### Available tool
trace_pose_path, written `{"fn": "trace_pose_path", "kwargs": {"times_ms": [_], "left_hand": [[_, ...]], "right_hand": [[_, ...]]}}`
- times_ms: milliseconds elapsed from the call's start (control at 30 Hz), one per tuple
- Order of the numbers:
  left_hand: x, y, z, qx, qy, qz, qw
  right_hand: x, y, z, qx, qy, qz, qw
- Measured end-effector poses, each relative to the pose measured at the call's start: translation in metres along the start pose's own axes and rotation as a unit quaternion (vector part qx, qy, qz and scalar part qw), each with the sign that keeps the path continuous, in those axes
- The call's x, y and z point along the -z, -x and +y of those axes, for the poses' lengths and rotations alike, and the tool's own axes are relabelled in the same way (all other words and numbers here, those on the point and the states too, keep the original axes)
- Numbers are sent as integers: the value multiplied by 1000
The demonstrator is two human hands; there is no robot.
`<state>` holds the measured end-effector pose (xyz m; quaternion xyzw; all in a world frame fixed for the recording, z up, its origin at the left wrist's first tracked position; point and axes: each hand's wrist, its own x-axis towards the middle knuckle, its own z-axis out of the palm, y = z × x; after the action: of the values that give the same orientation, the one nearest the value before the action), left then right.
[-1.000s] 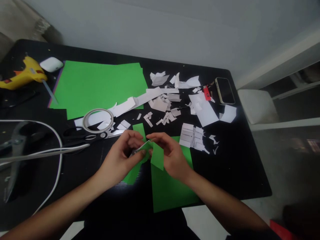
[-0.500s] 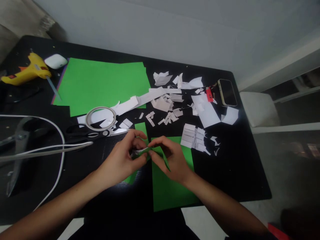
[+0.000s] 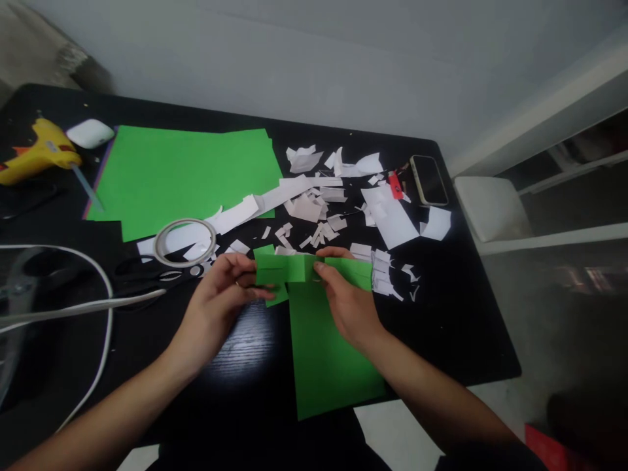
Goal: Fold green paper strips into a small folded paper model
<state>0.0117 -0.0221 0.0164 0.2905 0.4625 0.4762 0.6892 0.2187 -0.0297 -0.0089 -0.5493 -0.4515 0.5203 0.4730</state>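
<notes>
A small green paper strip (image 3: 287,268) is held flat between both hands above the black table (image 3: 441,327). My left hand (image 3: 220,307) pinches its left end with thumb and fingers closed. My right hand (image 3: 346,304) pinches its right end. Under the hands lies a green paper sheet (image 3: 326,353) that reaches the table's near edge. Another small green piece (image 3: 275,296) shows just below the strip.
A large green sheet (image 3: 186,173) lies at the back left. White paper scraps (image 3: 314,209) are scattered across the middle. A tape roll (image 3: 184,241) and scissors (image 3: 157,278) sit left of my hands, with a white cable (image 3: 73,307), a yellow glue gun (image 3: 32,150) and a phone (image 3: 429,180).
The folded green piece has been opened out into a flat strip, held by both ends. My hands have moved apart and slightly away from me.
</notes>
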Motion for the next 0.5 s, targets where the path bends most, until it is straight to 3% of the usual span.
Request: {"fn": "trace_pose_path", "kwargs": {"times_ms": [100, 200, 500], "left_hand": [[-5, 6, -6, 20, -91, -64, 994], [-13, 12, -9, 21, -164, -96, 982], [-21, 19, -8, -63, -197, -15, 978]], "right_hand": [[-3, 1, -5, -33, -36, 62, 997], [-6, 6, -16, -41, -21, 65, 997], [-13, 24, -29, 117, 62, 3, 991]]}}
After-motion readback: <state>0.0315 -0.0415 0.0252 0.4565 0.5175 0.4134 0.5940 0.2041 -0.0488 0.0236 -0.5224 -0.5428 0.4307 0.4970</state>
